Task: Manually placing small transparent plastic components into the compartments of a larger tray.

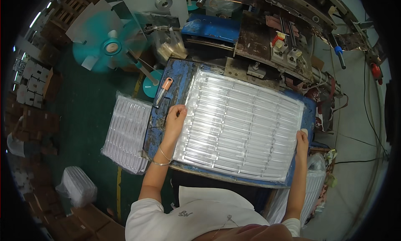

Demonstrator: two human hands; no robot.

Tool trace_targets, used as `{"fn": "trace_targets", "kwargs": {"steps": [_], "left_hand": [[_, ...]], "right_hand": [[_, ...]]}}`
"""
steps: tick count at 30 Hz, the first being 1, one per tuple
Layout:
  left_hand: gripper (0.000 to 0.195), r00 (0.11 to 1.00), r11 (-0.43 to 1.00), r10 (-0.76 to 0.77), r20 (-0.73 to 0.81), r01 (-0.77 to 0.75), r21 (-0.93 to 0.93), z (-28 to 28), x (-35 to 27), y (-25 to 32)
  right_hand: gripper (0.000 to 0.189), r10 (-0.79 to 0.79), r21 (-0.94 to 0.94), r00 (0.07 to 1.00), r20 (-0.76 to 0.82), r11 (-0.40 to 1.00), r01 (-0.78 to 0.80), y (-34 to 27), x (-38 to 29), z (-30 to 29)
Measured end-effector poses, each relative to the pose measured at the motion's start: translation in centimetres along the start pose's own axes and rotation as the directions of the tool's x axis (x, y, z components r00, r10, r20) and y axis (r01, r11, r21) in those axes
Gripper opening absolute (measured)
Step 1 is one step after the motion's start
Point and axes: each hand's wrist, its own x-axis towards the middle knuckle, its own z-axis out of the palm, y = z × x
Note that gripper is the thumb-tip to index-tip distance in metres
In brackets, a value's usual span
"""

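Observation:
A clear plastic blister tray sheet (241, 128), moulded in rows of long narrow cavities, lies on a worn blue work table (180, 72). Its surface glares in places. At its left edge, my left hand (176, 115) pinches the rim between thumb and fingers. My right hand (301, 144) grips the opposite rim near the lower right. A small pale object (304, 131) shows beside the right fingertips; I cannot tell what it is. Left of the sheet, a slim tool with an orange end (163, 91), like a utility knife, rests on the table.
A stack of similar trays (127, 133) sits left of the table. Pressing machinery (266, 47) stands along the far side. A running teal fan (112, 47) is at far left. Wrapped trays (313, 181) stand at right, another bundle (78, 186) at lower left. A person (17, 144) is at far left.

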Motion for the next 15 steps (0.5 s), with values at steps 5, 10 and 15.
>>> {"fn": "trace_targets", "kwargs": {"steps": [5,10,15], "left_hand": [[0.029,0.974,0.95,-0.226,0.013,0.223,-0.219,-0.4,-1.9,-1.0],[0.038,0.973,0.944,-0.197,0.123,0.222,-0.245,-0.4,-3.0,-0.6],[0.036,0.938,0.895,-0.258,0.23,0.322,-0.308,-1.1,-2.9,-0.6]], "right_hand": [[0.043,0.087,0.218,0.995,0.041,0.972,-0.093,0.5,-3.4,1.0],[0.057,0.196,0.429,0.935,0.295,0.848,-0.313,-1.6,-4.7,1.4],[0.058,0.117,0.447,0.942,0.313,0.857,-0.255,-2.2,-4.8,2.3]]}}
